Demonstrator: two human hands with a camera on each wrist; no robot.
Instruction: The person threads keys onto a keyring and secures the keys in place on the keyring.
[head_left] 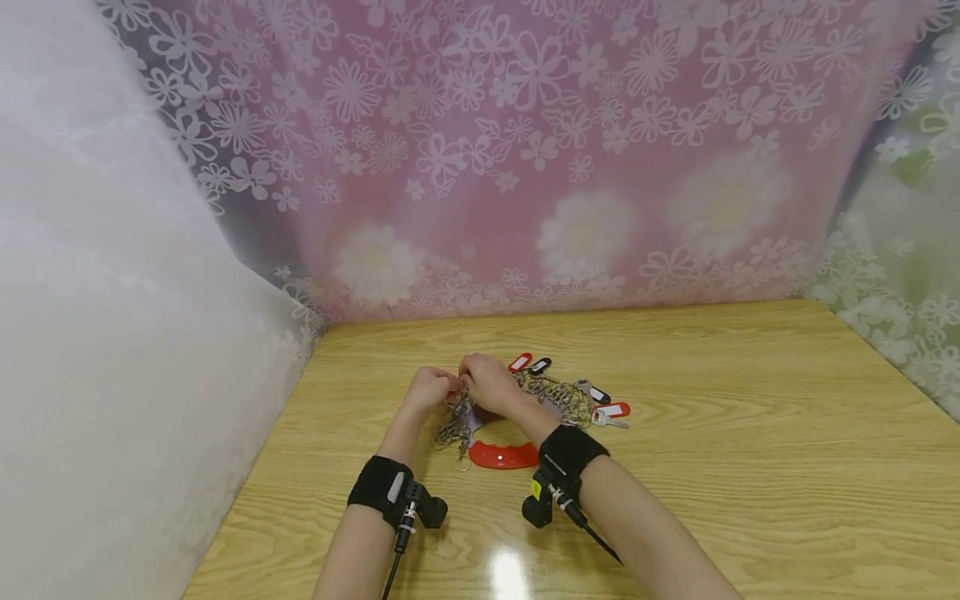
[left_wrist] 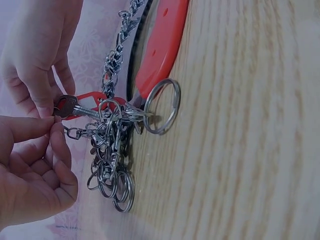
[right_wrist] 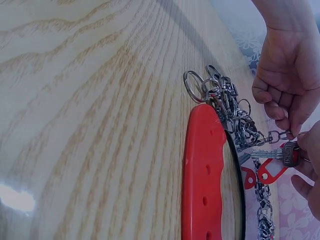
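Note:
Both hands meet over the left side of a ring of keychains. My left hand [head_left: 431,389] pinches the ring end of a small metal swivel [right_wrist: 275,136] between thumb and forefinger; fingertips mostly cover that ring. Right beside it, my right hand [head_left: 489,383] pinches a key [right_wrist: 290,154] by its dark head. A red key tag [right_wrist: 272,170] with a white label hangs at this key. Below the fingers lie bunched chains and split rings [left_wrist: 112,145], strung along a curved metal holder with a red handle [head_left: 502,456].
Other tags lie at the bunch's far and right sides: a red tag [head_left: 520,362], a black tag [head_left: 540,366], another black tag [head_left: 598,395] and a red tag [head_left: 615,409] near a loose-lying key [head_left: 611,420]. Flowered curtains [head_left: 465,167] border the wooden table [head_left: 720,467].

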